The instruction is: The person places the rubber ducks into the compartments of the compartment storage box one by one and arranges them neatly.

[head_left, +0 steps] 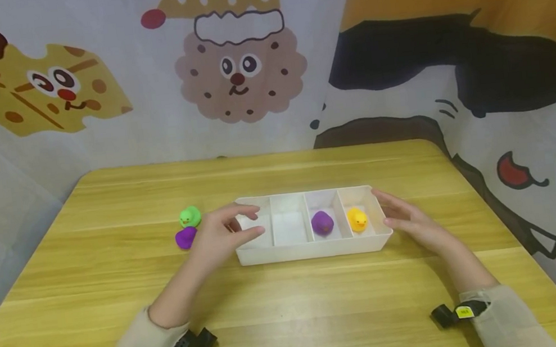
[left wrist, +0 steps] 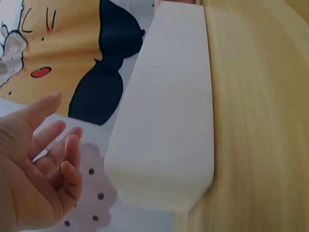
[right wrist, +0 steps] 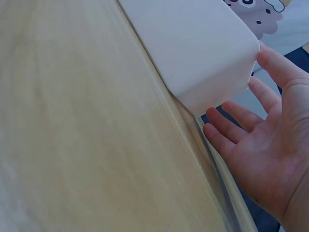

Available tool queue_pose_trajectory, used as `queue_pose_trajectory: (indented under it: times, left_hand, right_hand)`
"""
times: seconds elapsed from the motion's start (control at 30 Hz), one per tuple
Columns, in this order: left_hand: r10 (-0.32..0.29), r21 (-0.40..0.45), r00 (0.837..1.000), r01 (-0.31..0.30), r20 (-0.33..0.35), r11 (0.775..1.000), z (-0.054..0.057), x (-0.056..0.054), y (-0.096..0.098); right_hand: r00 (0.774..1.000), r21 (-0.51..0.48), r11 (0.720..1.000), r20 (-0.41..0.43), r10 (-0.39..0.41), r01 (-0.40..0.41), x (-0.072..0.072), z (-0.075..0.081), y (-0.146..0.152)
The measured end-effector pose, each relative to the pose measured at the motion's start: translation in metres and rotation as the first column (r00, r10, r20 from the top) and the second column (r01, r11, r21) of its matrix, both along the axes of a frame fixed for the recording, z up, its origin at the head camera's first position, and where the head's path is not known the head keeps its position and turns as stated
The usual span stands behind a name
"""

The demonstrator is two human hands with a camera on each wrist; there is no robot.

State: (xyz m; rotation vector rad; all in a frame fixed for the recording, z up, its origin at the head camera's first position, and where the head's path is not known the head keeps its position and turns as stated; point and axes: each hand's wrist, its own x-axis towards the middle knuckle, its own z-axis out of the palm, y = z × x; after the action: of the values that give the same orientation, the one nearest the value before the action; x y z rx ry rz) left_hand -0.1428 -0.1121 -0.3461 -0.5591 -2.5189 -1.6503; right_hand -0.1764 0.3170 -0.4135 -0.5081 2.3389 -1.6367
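A long white box [head_left: 316, 250] with compartments in a row sits on the table. Its rightmost compartment holds a yellow toy duck [head_left: 357, 220], and a purple toy duck [head_left: 322, 223] lies in the one beside it. My left hand [head_left: 220, 230] hovers at the box's left end, thumb and fingers spread apart with nothing between them. In the left wrist view that hand [left wrist: 43, 169] is apart from the box. At the right end, my right hand [head_left: 410, 219] touches the box near its rim with extended fingers. The right wrist view shows its thumb at the corner.
Left of the box, behind my left hand, a green toy duck [head_left: 190, 216] and another purple toy duck [head_left: 186, 238] lie close together. The wooden table [head_left: 292, 313] ends at a cartoon-printed curtain [head_left: 152, 136] at the back.
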Motion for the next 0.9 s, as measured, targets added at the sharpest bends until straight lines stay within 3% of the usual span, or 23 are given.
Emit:
queue_pose_trajectory:
  times: [0.37, 0.9]
  left_hand:
    - [0.108, -0.065, 0.993, -0.112, -0.053, 0.992, -0.006, 0.009, -0.037]
    - [0.217, -0.123, 0.974, -0.223, -0.057, 0.967, -0.021, 0.013, -0.086]
  right_hand:
    - [1.000, 0.000, 1.000, 0.000, 0.000, 0.000, 0.002, 0.002, 0.000]
    - [1.000, -0.003, 1.000, 0.006, -0.001, 0.001, 0.002, 0.001, 0.000]
